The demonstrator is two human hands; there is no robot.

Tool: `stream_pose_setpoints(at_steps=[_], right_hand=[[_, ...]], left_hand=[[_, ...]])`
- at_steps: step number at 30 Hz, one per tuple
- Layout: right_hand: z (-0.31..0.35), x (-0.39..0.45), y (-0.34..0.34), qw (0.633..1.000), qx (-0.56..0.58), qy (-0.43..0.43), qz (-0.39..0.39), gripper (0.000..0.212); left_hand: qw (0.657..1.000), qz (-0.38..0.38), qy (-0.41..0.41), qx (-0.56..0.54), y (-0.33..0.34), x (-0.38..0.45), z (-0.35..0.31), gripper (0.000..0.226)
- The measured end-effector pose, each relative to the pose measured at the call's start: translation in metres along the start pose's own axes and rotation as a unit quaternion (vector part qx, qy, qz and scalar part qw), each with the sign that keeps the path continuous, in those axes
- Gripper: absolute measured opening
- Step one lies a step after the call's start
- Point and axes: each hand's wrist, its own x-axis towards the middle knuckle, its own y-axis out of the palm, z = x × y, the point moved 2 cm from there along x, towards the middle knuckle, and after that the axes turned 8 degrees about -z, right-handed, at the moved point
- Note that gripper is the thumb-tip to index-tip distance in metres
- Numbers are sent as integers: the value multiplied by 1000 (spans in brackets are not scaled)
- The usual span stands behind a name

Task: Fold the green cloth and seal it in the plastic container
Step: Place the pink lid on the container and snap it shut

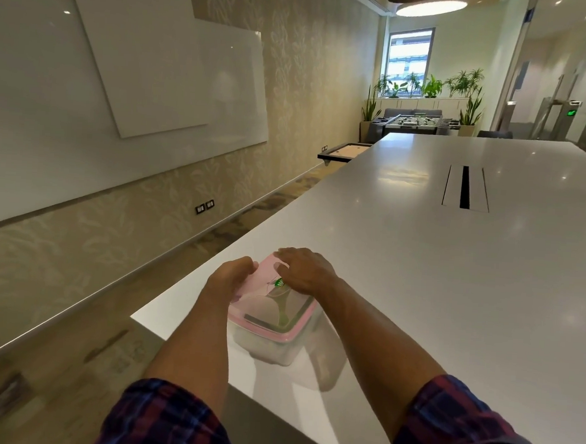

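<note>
A clear plastic container point(270, 349) stands on the white table point(436, 265) near its left front corner. A pink-rimmed translucent lid point(272, 309) lies on top of it. Through the lid I see something greenish, the green cloth point(291, 306), inside. My left hand point(231, 276) grips the lid's left edge with curled fingers. My right hand point(304, 270) lies flat on the lid's far right part, fingers spread and pressing on it. A small green sticker point(278, 282) shows between the hands.
The table's left edge and corner point(135, 315) are close to the container. A cable slot point(465, 187) is set into the table farther back. Whiteboards hang on the left wall; plants and a football table stand far off.
</note>
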Motion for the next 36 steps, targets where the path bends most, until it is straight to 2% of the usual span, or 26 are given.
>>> stream_pose_setpoints(at_steps=[3,6,9,12,15,18,22,24,26,29,33,36], right_hand=[[6,0,3,1000,-27,1,-9,53],[15,-10,-1,993,-55,-26,-103,48],[23,-31,-13,970,12,-132,-205,31],[31,-66,-16,941,104,-283,-155,31],[32,-95,-8,903,96,-376,-185,39],[19,-111,2,890,96,-380,-234,37],[2,-126,14,865,58,-393,-308,50],[-1,-129,18,854,46,-392,-340,52],[0,-131,20,850,50,-388,-354,50],[2,-134,23,848,55,-384,-360,46],[0,-133,26,843,53,-387,-369,46],[1,-132,34,840,41,-395,-369,42]], left_hand=[[1000,-4,-3,8,-1,4,2,41],[998,-35,35,27,1,7,2,34],[994,-73,69,38,1,10,1,26],[995,-84,49,29,0,14,4,22],[993,-97,46,47,0,18,6,27],[987,-107,74,89,-1,22,7,35],[959,-127,135,213,-5,18,5,59],[922,-174,145,315,-6,10,5,72],[871,-232,149,407,-7,1,5,74],[820,-261,156,485,-6,-7,6,80],[818,-276,131,488,-8,-6,12,86],[855,-271,120,426,-10,5,23,90]])
